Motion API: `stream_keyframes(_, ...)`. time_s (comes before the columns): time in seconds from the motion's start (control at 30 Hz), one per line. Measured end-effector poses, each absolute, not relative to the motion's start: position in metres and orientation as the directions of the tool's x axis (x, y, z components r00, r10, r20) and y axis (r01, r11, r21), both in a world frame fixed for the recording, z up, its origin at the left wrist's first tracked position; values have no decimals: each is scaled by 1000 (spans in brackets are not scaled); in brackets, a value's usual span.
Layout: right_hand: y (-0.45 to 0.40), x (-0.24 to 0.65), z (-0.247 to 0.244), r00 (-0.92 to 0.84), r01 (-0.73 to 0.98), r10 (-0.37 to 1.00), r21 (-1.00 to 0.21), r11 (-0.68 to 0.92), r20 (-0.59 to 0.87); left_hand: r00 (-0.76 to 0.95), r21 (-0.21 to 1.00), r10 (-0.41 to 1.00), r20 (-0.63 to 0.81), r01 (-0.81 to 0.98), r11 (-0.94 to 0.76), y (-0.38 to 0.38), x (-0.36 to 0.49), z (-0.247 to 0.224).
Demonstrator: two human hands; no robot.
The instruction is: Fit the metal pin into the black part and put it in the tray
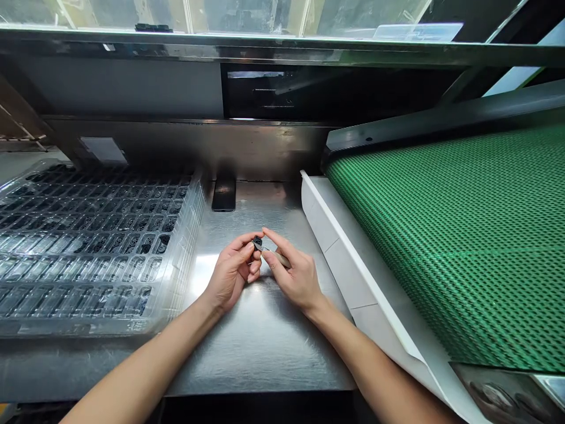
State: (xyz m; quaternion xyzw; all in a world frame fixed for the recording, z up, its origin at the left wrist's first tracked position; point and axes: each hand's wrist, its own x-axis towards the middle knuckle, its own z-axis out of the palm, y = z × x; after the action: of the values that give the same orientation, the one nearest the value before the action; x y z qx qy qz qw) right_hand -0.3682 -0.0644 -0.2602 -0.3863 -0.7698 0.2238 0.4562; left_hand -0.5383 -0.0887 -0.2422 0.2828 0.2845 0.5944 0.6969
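Note:
My left hand (232, 271) pinches a small black part (258, 242) between thumb and fingers, just above the steel worktop (260, 347). My right hand (295, 272) grips a thin pen-like tool (277, 258) whose tip touches that part. Both hands meet at the middle of the worktop. To the left lies a stack of clear plastic trays (88, 247) whose pockets hold several more small black parts.
A green mesh conveyor belt (463, 235) runs along the right, bordered by a white guard (353, 259). A dark phone (223, 194) lies at the back of the worktop. A metal machine housing (176, 88) closes off the far side.

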Motion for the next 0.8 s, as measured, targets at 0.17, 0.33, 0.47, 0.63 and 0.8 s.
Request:
stream_keyframes(0.17,-64,-368,-261,-292,389,785,-682,620,547,125,733,990,-60,-668,129,-89,-538,-243)
stream_keyframes(0.33,-64,-368,-262,-297,387,783,-680,622,547,129,727,990,-63,-674,134,-89,-539,-242)
stream_keyframes(0.47,-64,-367,-262,-298,378,782,-685,623,547,130,724,989,-71,-675,141,-89,-540,-241)
stream_keyframes(0.63,-63,-366,-262,-305,385,780,-679,626,546,131,724,989,-74,-675,144,-89,-540,-241)
stream_keyframes(0.8,-63,-365,-261,-306,415,770,-649,637,560,125,726,989,-76,-673,141,-89,-540,-240)
